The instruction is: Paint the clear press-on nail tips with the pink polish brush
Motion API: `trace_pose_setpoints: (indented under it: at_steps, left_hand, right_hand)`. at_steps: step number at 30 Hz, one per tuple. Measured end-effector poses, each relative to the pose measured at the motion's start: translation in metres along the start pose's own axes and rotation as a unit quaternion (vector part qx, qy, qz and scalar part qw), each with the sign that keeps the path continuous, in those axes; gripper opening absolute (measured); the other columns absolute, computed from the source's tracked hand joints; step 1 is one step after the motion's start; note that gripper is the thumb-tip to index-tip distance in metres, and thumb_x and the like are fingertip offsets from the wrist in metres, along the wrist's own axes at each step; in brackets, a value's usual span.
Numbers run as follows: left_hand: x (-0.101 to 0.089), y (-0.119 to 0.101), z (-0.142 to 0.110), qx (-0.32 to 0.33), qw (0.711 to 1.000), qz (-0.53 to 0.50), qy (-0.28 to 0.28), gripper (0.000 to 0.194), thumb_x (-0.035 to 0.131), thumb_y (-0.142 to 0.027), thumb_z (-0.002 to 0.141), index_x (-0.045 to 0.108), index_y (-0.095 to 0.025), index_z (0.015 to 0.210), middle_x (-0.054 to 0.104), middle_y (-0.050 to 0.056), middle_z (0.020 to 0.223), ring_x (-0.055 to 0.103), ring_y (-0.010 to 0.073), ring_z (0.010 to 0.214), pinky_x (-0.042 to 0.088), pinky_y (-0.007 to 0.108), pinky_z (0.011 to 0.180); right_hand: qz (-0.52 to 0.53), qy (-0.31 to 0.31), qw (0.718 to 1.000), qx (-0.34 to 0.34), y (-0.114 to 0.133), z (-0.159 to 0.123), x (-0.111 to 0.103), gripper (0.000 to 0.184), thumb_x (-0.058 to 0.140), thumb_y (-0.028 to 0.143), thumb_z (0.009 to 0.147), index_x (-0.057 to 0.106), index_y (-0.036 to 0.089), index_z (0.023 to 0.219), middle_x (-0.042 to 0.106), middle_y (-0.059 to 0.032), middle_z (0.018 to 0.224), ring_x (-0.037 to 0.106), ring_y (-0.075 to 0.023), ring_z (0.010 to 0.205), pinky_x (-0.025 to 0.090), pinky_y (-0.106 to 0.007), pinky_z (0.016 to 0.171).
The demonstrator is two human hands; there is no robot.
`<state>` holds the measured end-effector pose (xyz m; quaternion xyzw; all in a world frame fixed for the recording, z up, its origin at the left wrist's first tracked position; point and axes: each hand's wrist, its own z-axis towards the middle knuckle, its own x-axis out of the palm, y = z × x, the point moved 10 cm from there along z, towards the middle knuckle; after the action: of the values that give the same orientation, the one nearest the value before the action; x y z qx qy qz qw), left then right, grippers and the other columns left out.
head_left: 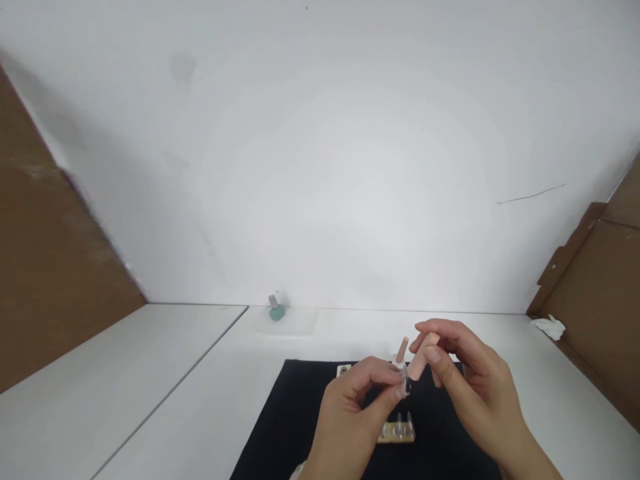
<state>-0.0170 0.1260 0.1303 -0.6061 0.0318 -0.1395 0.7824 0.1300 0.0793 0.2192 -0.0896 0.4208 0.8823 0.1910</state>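
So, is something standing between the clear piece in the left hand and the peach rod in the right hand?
Nothing visible stands there. The small clear piece, pinched by the left hand, sits right beside the peach rod held by the right hand. Whether they touch, I cannot tell.
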Motion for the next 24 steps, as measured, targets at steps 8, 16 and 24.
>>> trace_pose_setpoints:
  at_steps: [8,16,24]
  left_hand:
    - [0.001,-0.003,-0.002,0.018,1.0,0.002,0.015,0.012,0.079,-0.012,0.076,0.077,-0.023,0.07,0.081,-0.001,0.078,0.074,0.016,0.077,0.058,0.021,0.075]
    - [-0.005,-0.003,0.003,0.024,1.0,0.016,-0.013,0.01,0.079,-0.015,0.075,0.077,-0.022,0.068,0.079,-0.001,0.074,0.074,0.0161,0.074,0.057,0.02,0.072]
    - [-0.001,-0.029,-0.003,0.125,0.989,0.077,-0.026,0.019,0.073,-0.007,0.078,0.077,-0.024,0.07,0.081,-0.003,0.077,0.075,0.0136,0.073,0.058,0.018,0.072]
  right_hand:
    - [-0.009,-0.103,0.995,0.009,-0.009,-0.003,-0.014,0.014,0.06,0.027,0.103,0.066,0.032,0.115,0.076,0.0029,0.076,0.07,-0.0164,0.081,0.05,-0.021,0.056]
    - [0.043,-0.062,0.994,0.075,-0.01,0.0,-0.01,0.007,0.07,0.034,0.096,0.068,0.028,0.098,0.073,0.0044,0.068,0.065,-0.0142,0.058,0.048,-0.024,0.055]
    - [0.04,-0.058,0.98,0.186,-0.025,-0.002,0.0,0.027,0.07,0.042,0.091,0.056,0.025,0.076,0.068,0.004,0.056,0.053,-0.015,0.056,0.045,-0.025,0.059]
